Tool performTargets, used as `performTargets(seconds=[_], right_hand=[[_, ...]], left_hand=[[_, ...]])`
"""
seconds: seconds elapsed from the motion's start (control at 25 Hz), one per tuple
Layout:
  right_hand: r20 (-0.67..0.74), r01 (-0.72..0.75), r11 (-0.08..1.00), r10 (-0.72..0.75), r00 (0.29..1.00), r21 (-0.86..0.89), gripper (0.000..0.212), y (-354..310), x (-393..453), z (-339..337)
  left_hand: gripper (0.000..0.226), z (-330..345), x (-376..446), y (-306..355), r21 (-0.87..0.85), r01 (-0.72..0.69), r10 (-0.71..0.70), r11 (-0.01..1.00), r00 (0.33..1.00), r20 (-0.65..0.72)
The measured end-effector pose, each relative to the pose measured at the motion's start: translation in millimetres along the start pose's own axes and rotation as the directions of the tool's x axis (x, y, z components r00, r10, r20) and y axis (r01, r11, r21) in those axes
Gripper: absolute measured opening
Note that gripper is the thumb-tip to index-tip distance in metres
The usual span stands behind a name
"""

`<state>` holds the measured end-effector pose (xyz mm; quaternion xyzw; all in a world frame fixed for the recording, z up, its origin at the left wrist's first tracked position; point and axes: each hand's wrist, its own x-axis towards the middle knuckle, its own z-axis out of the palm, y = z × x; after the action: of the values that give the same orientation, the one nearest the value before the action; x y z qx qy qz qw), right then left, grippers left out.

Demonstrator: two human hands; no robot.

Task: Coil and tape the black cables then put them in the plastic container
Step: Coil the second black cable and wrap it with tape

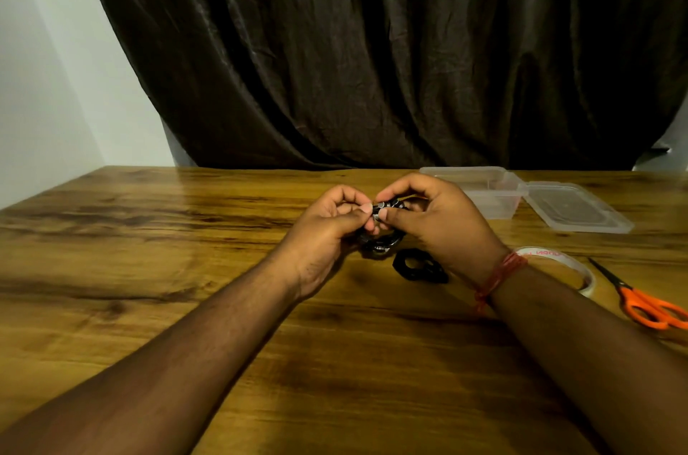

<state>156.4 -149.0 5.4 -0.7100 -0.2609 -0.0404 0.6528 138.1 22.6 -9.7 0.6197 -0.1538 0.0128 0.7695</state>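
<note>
A: What do the 2 hands hold?
B: The left hand (pixel 327 227) and right hand (pixel 435 227), above mid-bench, both pinch a coiled black cable (pixel 385 227) between thumbs and curled fingers.
A: And the other task items?
B: A 2nd black coil (pixel 419 265) lies on the wooden bench (pixel 149 250) just beside the right wrist. The open plastic container (pixel 484 190) and its lid (pixel 579 207) sit at the far edge; tape roll (pixel 558 264) and orange scissors (pixel 647 305) lie near the right edge.

Home: curtain (pixel 372 45), wooden table (pixel 149 231).
</note>
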Motion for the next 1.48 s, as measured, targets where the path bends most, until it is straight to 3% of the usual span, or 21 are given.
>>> performTargets(seconds=[0.36, 0.68, 0.88, 1.48], right_hand=[[-0.003, 0.024, 0.998, -0.024, 1.0, -0.054, 0.018, 3.1, 1.3, -3.5], [-0.024, 0.015, 0.999, -0.016, 1.0, -0.037, 0.018, 5.5, 3.0, -4.3], [-0.022, 0.007, 0.999, -0.008, 1.0, -0.047, 0.017, 4.7, 2.4, -2.9], [-0.064, -0.018, 0.998, 0.014, 0.998, -0.062, 0.013, 0.6, 0.2, -0.7]], left_hand=[[0.006, 1.1, -3.6, 3.3, -0.011, 0.039, -0.038, 0.999, 0.996, 0.075], [0.026, -2.2, -2.3, -0.6, -0.001, 0.01, -0.009, 1.0, 0.984, 0.176], [0.039, -1.8, -1.6, 0.2, 0.004, 0.036, -0.037, 0.999, 0.991, 0.126], [0.026, -4.0, -2.7, 5.0, -0.147, 0.124, -0.095, 0.981, 0.977, 0.189]])
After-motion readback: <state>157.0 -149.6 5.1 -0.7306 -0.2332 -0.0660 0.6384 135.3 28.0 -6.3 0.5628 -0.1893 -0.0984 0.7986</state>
